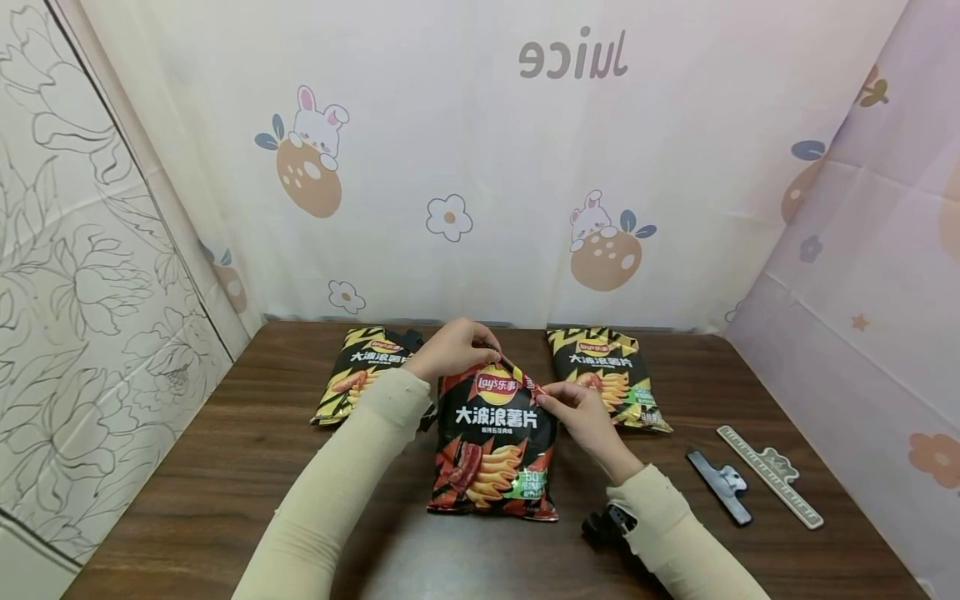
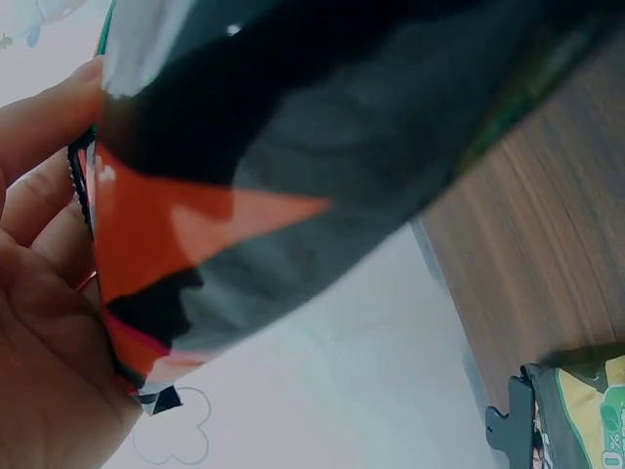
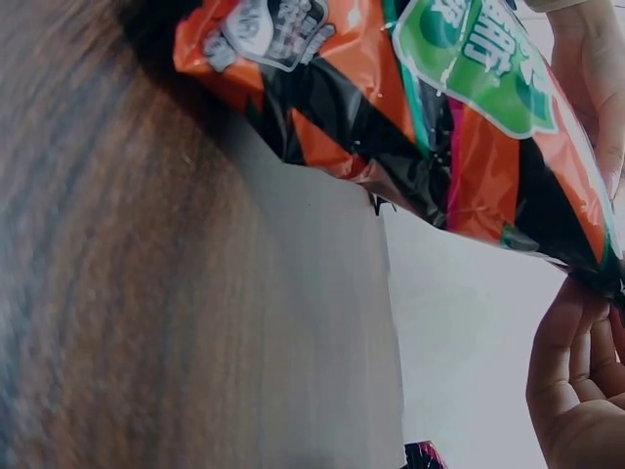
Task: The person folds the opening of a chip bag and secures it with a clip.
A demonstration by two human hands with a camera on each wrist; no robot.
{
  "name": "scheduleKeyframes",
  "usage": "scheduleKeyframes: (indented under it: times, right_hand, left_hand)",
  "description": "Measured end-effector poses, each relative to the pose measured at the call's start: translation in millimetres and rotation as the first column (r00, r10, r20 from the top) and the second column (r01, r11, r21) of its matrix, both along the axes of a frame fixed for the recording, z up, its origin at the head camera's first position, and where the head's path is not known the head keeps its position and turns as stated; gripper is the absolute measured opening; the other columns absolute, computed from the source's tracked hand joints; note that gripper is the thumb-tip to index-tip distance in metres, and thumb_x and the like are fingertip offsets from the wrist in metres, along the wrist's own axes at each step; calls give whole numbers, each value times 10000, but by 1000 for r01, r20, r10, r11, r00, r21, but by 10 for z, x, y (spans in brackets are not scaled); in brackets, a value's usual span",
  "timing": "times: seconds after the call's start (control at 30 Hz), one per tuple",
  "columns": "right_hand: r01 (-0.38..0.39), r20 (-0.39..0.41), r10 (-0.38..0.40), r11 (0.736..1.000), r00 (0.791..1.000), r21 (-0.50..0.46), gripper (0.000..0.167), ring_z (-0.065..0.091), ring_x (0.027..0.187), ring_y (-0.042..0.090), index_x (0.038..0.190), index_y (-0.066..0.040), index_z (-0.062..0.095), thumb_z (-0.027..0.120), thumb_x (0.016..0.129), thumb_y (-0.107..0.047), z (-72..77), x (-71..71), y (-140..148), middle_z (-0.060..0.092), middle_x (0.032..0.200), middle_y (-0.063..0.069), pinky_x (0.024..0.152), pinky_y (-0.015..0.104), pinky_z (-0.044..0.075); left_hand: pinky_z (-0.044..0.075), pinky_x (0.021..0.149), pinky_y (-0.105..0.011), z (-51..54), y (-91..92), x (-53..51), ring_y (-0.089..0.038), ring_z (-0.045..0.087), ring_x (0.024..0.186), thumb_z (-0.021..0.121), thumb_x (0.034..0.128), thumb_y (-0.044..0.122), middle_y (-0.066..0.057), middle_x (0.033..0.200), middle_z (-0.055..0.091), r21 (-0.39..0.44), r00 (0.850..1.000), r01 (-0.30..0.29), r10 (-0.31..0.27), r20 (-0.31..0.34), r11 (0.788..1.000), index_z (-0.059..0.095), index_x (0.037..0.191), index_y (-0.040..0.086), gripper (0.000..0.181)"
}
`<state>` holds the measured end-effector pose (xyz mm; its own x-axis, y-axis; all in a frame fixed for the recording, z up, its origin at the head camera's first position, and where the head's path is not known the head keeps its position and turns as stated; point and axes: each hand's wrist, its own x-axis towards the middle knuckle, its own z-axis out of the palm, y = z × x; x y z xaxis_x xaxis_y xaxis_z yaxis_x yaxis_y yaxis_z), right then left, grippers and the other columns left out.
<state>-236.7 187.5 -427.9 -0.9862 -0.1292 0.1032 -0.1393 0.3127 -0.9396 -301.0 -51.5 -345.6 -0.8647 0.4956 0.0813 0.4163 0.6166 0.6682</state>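
Note:
A red-and-black Lay's chip bag (image 1: 491,450) stands upright near the middle of the table, its front towards me. Its top edge is folded over and slants down to the right. My left hand (image 1: 459,350) pinches the upper left of that edge, and my right hand (image 1: 583,415) pinches the right corner. In the left wrist view, the bag (image 2: 215,215) fills much of the frame, with the left hand (image 2: 49,264) at its edge. The right wrist view shows the right hand (image 3: 578,376) holding a corner of the bag (image 3: 391,107).
Yellow-and-black chip bags lie behind, one at left (image 1: 348,387) and one at right (image 1: 600,375). A black clip (image 2: 513,420) sits at one bag's end. On the right lie a dark clip (image 1: 718,487) and a longer pale clip (image 1: 772,475). A printed curtain (image 1: 450,275) stands behind the table.

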Motion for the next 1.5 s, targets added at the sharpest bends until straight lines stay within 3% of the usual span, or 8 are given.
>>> scheduleKeyframes:
  times: [0.53, 0.77, 0.9, 1.13, 1.33, 1.5]
  right_hand:
    - [15, 22, -16, 999, 1000, 42, 376, 624, 847, 77, 1127, -24, 710, 684, 924, -339, -8, -2, 87, 663, 1125, 143, 765, 291, 533]
    - [10, 53, -7, 999, 999, -52, 415, 661, 803, 74, 1177, 30, 667, 668, 939, -310, 1, 27, 234, 674, 958, -7, 795, 310, 576]
    - [4, 31, -3, 999, 1000, -50, 431, 655, 800, 92, 1199, 61, 644, 652, 951, -292, 16, 54, 337, 656, 924, -55, 787, 327, 578]
    - [34, -61, -32, 999, 998, 29, 416, 659, 801, 147, 1201, 52, 648, 639, 960, -287, 48, 128, 554, 692, 940, -7, 758, 348, 578]
    - [105, -179, -78, 983, 981, 149, 353, 671, 811, 66, 1184, 31, 667, 627, 970, -246, 46, 198, 820, 726, 999, 95, 709, 265, 568]
    - [173, -275, -84, 931, 958, 320, 318, 618, 833, -49, 1193, -17, 669, 612, 981, -246, 78, 271, 1018, 716, 1078, 174, 703, 196, 524]
  left_hand:
    - [519, 792, -313, -21, 5, 6, -107, 641, 817, 663, 944, 201, 28, 910, 732, 34, 1000, 7, -7, -4, 999, 756, 942, 169, 98]
    - [522, 806, -320, -10, 5, 11, -107, 642, 835, 665, 943, 198, 24, 929, 732, 38, 1000, 5, -5, 3, 999, 758, 948, 169, 97]
    - [519, 798, -318, -4, 9, 16, -110, 641, 832, 665, 944, 196, 18, 933, 733, 38, 1000, 7, -7, 1, 999, 759, 949, 165, 99]
    - [514, 746, -293, -17, 8, 11, -107, 639, 793, 666, 943, 193, 28, 905, 729, 36, 1000, 5, -5, -3, 999, 759, 944, 163, 98]
    - [513, 749, -296, -13, 8, 18, -109, 637, 792, 665, 943, 194, 25, 908, 726, 39, 1000, -4, 4, 1, 999, 755, 947, 162, 95]
    - [515, 785, -313, -2, 12, 26, -110, 642, 817, 668, 941, 195, 20, 915, 732, 38, 1000, -6, 6, -6, 999, 759, 935, 165, 95]
